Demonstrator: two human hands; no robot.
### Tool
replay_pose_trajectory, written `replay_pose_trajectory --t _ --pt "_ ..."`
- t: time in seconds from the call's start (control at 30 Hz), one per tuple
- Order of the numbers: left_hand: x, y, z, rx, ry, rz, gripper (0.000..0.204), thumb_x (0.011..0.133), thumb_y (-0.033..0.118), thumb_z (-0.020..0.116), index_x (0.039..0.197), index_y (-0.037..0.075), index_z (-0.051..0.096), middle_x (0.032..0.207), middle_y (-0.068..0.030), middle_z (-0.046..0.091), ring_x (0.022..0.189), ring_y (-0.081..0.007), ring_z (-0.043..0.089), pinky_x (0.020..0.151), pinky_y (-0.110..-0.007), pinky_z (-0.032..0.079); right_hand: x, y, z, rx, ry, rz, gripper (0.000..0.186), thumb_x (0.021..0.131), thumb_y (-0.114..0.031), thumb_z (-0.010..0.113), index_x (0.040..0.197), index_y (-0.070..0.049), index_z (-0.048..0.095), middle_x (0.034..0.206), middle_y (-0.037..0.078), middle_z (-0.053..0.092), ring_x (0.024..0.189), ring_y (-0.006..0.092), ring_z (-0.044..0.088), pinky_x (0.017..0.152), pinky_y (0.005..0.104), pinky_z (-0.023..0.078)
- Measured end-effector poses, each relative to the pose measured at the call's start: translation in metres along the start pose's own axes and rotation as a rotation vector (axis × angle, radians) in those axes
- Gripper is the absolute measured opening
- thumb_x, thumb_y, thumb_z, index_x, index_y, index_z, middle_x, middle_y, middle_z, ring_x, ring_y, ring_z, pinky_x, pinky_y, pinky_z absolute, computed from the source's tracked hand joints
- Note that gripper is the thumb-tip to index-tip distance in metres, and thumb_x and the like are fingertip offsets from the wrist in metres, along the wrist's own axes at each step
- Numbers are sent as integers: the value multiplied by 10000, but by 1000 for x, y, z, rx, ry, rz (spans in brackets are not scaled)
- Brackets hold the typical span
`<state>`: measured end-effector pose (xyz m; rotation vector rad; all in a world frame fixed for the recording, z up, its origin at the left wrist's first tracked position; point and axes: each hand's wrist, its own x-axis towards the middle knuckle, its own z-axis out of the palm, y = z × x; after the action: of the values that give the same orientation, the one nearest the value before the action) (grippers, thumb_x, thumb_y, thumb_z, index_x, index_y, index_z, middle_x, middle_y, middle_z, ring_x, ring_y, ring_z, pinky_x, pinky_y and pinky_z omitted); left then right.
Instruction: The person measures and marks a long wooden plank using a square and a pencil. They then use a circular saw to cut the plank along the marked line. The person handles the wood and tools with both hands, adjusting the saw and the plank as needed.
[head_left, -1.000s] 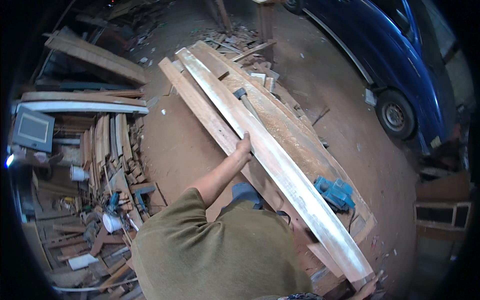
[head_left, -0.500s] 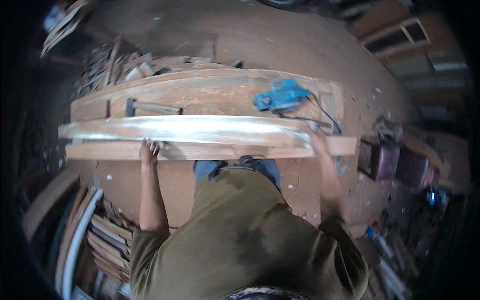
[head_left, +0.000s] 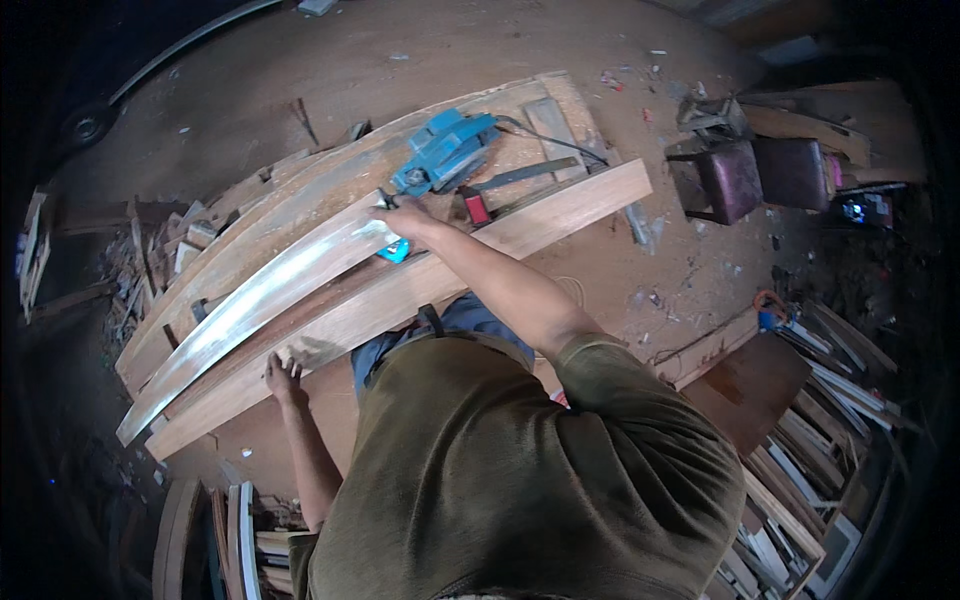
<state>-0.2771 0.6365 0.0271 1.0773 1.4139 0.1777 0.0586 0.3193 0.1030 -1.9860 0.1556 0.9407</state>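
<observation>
A big wooden workbench (head_left: pixel 330 195) stretched across a dusty brown floor (head_left: pixel 420 50). On the bench lay a long flat plank (head_left: pixel 480 262), and on top of that sat a thinner, pale board (head_left: pixel 250 305) that looked shiny and white along its face. The person stood at the near side of the bench in an olive green shirt (head_left: pixel 520 470). A dark red stool (head_left: pixel 730 178) stood on the floor past the far right end of the bench, and stacks of wood strips (head_left: pixel 810 440) lay low on the right. A blue power planer (head_left: pixel 442 150) rested on the bench, just behind the end of the pale board. The right hand (head_left: pixel 405 218) reached out and rested on the end of the pale board, close to the planer; whether its fingers were curled around the board could not be told. The left hand (head_left: pixel 283 375) pressed flat on the near edge of the plank, with its fingers spread.
</observation>
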Motion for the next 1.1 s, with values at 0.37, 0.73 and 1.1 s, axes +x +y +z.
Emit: replay_pose_trajectory --t 0.37,0.73,1.1 --pt "-52 -24 -3 257 -31 74 553 995 392 642 1435 83 511 1375 -91 572 1124 -255 615 817 -356 522 4 112 -108 -589 433 174 547 793 -442 788 1096 -2 672 1147 225 701 1127 334 675 936 419 554" --pt "-65 15 64 414 -315 344 462 1015 347 622 1382 71 576 1202 -67 633 995 -172 630 780 -304 516 -40 109 -134 -527 403 75 515 773 -335 798 1132 -2 639 1139 225 695 1120 348 665 951 442 529" --pt "-89 8 180 701 -636 703 308 988 269 636 1083 -18 695 861 -162 681 747 -191 635 695 -340 508 -229 233 -166 301 1007 -254 290 992 -165 600 1207 26 634 939 63 679 826 133 602 741 290 493"
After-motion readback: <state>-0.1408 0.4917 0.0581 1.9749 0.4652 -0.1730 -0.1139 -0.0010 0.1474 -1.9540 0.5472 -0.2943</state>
